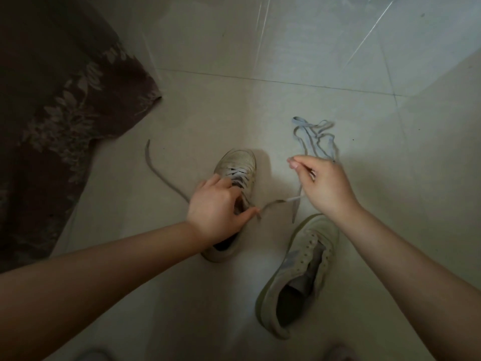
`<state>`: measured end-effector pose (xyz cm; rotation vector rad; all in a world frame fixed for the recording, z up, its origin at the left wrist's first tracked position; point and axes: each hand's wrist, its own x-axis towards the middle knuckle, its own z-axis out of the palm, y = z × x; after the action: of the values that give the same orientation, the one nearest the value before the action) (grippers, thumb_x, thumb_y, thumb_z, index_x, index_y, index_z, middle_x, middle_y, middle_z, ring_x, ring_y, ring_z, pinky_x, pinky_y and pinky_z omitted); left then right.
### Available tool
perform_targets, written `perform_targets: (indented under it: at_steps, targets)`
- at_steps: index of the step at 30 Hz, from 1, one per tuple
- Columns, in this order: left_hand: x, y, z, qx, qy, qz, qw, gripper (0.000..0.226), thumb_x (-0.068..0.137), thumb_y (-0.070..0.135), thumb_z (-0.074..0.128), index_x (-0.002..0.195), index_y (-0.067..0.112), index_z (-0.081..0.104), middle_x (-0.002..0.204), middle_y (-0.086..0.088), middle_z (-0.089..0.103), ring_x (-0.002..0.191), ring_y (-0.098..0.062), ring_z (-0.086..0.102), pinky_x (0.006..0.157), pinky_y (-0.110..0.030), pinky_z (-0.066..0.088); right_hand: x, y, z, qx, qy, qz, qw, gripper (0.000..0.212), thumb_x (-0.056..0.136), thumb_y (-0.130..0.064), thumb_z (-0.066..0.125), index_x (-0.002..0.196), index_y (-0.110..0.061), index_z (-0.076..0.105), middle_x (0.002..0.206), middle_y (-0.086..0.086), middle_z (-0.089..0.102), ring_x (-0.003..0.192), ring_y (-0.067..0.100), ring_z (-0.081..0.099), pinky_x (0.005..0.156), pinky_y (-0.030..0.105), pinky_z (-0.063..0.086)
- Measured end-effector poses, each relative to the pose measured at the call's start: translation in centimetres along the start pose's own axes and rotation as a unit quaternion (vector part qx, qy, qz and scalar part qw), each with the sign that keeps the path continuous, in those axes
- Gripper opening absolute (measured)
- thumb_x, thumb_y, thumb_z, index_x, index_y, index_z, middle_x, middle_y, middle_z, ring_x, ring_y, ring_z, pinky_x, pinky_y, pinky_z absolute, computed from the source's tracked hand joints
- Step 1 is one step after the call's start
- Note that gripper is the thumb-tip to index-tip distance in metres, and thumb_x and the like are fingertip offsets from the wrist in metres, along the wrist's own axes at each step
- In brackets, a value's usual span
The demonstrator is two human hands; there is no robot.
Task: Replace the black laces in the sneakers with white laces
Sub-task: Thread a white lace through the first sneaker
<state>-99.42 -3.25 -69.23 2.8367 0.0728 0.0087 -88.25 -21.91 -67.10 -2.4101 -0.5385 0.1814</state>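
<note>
Two pale sneakers lie on the tiled floor. The left sneaker [238, 173] has white lace crossed through its front eyelets. My left hand [217, 208] rests on its tongue area with fingers curled round the shoe's upper. One lace end [161, 175] trails off to the left. My right hand [321, 182] pinches the other lace end [295, 201] up to the right of the shoe. The right sneaker [299, 272] lies unlaced at lower right, its eyelets bare. A loose pale lace [313, 138] lies bunched beyond my right hand.
A dark patterned cloth [57, 105] covers the floor at the left. Pale floor tiles [260, 48] stretch beyond the shoes. Light is dim.
</note>
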Motion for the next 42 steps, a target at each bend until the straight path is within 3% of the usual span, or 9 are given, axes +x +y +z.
perform_targets:
  at_steps: [4, 8, 13, 18, 22, 28, 35, 37, 42]
  targets:
    - [0.5, 0.5, 0.3, -0.032, -0.061, -0.068, 0.995, 0.038, 0.082, 0.058, 0.053, 0.086, 0.021, 0.062, 0.100, -0.002, 0.059, 0.103, -0.023, 0.050, 0.084, -0.031, 0.035, 0.7, -1.4, -0.6, 0.188, -0.060, 0.096, 0.976, 0.011, 0.096, -0.012, 0.050, 0.103, -0.020, 0.049, 0.079, -0.003, 0.069, 0.063, 0.014, 0.068, 0.077, 0.034, 0.054]
    - [0.4, 0.3, 0.5, -0.112, -0.060, -0.094, 0.987, 0.028, 0.080, 0.049, 0.061, 0.069, 0.025, 0.051, 0.077, 0.000, 0.052, 0.087, -0.024, 0.054, 0.067, -0.028, 0.033, -1.0, -3.2, 1.2, 0.134, -0.215, 0.056, 0.966, 0.009, 0.090, -0.016, 0.062, 0.084, -0.021, 0.059, 0.076, -0.002, 0.070, 0.061, 0.016, 0.066, 0.070, 0.031, 0.053]
    - [0.4, 0.0, 0.3, -0.175, -0.096, -0.119, 0.973, 0.030, 0.080, 0.041, 0.066, 0.063, 0.021, 0.052, 0.065, 0.003, 0.054, 0.070, -0.021, 0.055, 0.057, -0.026, 0.030, -2.0, -2.8, 4.1, 0.009, -0.169, -0.015, 0.985, 0.016, 0.085, -0.010, 0.064, 0.096, -0.014, 0.075, 0.097, 0.000, 0.073, 0.091, 0.014, 0.064, 0.081, 0.020, 0.044]
    - [0.4, -0.1, 0.1, -0.199, -0.112, -0.117, 0.966, 0.023, 0.082, 0.031, 0.065, 0.070, 0.012, 0.061, 0.069, -0.002, 0.062, 0.071, -0.023, 0.059, 0.058, -0.029, 0.036, -1.8, -2.8, 4.8, -0.020, -0.167, -0.027, 0.985, 0.023, 0.084, -0.007, 0.059, 0.098, -0.015, 0.075, 0.100, 0.002, 0.073, 0.097, 0.022, 0.067, 0.087, 0.035, 0.050]
    - [0.3, -0.4, 0.2, -0.215, -0.117, -0.126, 0.962, 0.032, 0.081, 0.029, 0.066, 0.057, 0.021, 0.047, 0.058, 0.006, 0.050, 0.065, -0.018, 0.053, 0.056, -0.026, 0.030, -1.8, -3.1, 4.9, -0.038, -0.159, -0.006, 0.987, 0.022, 0.084, -0.010, 0.059, 0.099, -0.016, 0.074, 0.097, 0.004, 0.073, 0.094, 0.024, 0.066, 0.084, 0.037, 0.051]
    - [0.2, -0.7, -0.1, -0.225, -0.138, -0.084, 0.961, 0.010, 0.079, 0.023, 0.061, 0.074, 0.014, 0.062, 0.063, 0.006, 0.056, 0.065, -0.014, 0.054, 0.059, -0.025, 0.036, -1.9, -3.4, 5.4, -0.046, -0.159, -0.016, 0.986, 0.016, 0.082, -0.011, 0.059, 0.092, -0.018, 0.070, 0.088, 0.005, 0.071, 0.087, 0.028, 0.064, 0.076, 0.038, 0.051]
    - [0.4, -1.4, 0.9, -0.178, -0.036, -0.017, 0.983, 0.010, 0.082, 0.011, 0.065, 0.088, 0.009, 0.072, 0.090, -0.012, 0.056, 0.078, -0.032, 0.060, 0.066, -0.033, 0.046, -1.9, -3.1, 6.4, 0.106, -0.150, 0.131, 0.974, 0.011, 0.081, -0.007, 0.066, 0.084, -0.016, 0.072, 0.077, -0.004, 0.066, 0.076, 0.014, 0.063, 0.077, 0.028, 0.050]
    - [0.6, -1.4, 1.2, -0.197, -0.033, -0.007, 0.980, 0.008, 0.082, 0.008, 0.065, 0.088, 0.006, 0.071, 0.089, -0.010, 0.053, 0.077, -0.029, 0.059, 0.068, -0.030, 0.044, -1.9, -3.2, 6.3, 0.122, -0.146, 0.147, 0.971, 0.002, 0.084, -0.018, 0.067, 0.083, -0.018, 0.069, 0.070, -0.009, 0.063, 0.070, 0.008, 0.059, 0.071, 0.024, 0.046]
    - [1.4, -2.3, 1.3, -0.279, -0.052, -0.013, 0.959, 0.003, 0.077, -0.002, 0.065, 0.075, 0.000, 0.065, 0.074, 0.000, 0.044, 0.065, -0.015, 0.044, 0.059, -0.014, 0.029, -2.7, -4.0, 6.9, 0.126, -0.142, 0.171, 0.967, 0.017, 0.081, -0.030, 0.069, 0.087, -0.019, 0.058, 0.072, -0.013, 0.053, 0.069, 0.002, 0.051, 0.063, 0.016, 0.038]
